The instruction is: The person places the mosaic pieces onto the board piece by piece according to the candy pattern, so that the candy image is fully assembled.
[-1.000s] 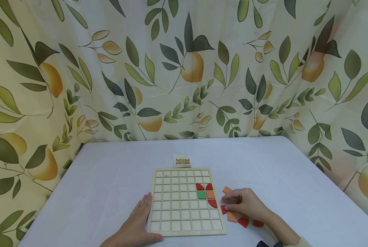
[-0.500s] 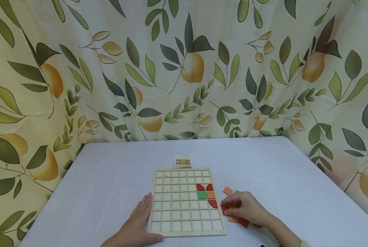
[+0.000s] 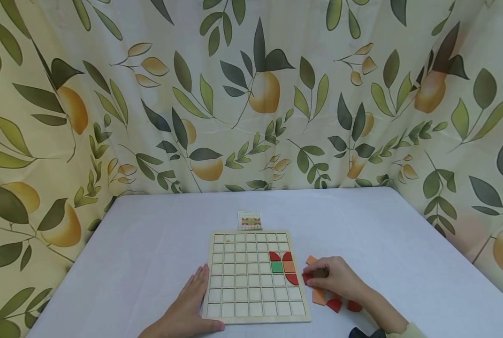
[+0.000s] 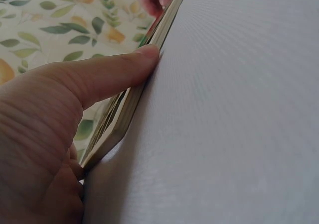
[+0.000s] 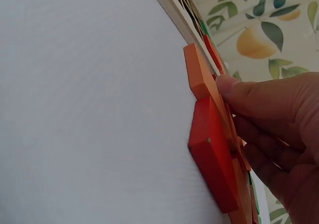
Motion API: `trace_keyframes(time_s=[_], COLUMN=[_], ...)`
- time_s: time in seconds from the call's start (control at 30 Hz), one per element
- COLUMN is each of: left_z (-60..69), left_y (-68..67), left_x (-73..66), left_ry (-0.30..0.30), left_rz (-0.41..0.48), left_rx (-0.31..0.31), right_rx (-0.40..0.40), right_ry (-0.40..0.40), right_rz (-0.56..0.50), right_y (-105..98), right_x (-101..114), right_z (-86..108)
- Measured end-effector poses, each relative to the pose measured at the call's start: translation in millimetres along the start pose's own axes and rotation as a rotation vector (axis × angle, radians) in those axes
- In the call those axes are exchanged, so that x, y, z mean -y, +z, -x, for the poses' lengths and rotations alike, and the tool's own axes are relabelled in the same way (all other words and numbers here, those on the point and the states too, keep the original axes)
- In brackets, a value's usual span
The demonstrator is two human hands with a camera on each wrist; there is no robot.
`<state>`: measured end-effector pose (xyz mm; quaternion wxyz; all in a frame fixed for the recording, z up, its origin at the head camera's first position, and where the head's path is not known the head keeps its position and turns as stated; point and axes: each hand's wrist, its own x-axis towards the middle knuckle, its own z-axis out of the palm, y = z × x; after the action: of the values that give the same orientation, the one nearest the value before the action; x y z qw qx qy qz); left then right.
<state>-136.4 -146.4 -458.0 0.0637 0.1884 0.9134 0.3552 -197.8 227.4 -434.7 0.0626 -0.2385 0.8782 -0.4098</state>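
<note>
A wooden grid board (image 3: 255, 321) lies on the white-covered table. My left hand (image 3: 187, 303) rests against it, straight fingers along the left edge and thumb (image 4: 144, 55) on the front edge. Near the right side of the board set are a green square (image 3: 277, 267), an orange square (image 3: 289, 266) and three red quarter-circle tiles, one being the lower tile (image 3: 292, 279). Just right of the board, my right hand (image 3: 340, 280) pinches a red tile (image 3: 307, 278) between thumb and fingers; its full shape is hidden. In the right wrist view, the thumb (image 5: 239, 89) is close over loose pieces.
Loose pieces lie beneath and around the right hand, among them an orange square (image 3: 318, 296), a red tile (image 3: 333, 305) and another red piece (image 3: 354, 306). A small pattern card (image 3: 249, 221) sits behind the board. A leaf-and-fruit curtain (image 3: 251, 117) hangs behind the table.
My right hand dips slightly toward the loose pieces, then rises a little with a red tile between thumb and fingers. The left hand and board stay put.
</note>
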Motion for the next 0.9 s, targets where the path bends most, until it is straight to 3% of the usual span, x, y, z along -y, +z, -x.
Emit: trace_keyframes(time_s=[0.2,0.9], left_z=[0.4,0.4], left_y=[-1.0,0.0], left_x=[-1.1,-1.2], left_ry=[-0.011,-0.010], left_rz=[0.024,-0.001], left_rx=[0.009,0.004], right_rx=[-0.017,0.000], right_ry=[0.032,-0.036], right_rz=[0.043,0.039], right_y=[0.3,0.4], right_x=[-0.8,-3.8], right_z=[-2.0,-1.8])
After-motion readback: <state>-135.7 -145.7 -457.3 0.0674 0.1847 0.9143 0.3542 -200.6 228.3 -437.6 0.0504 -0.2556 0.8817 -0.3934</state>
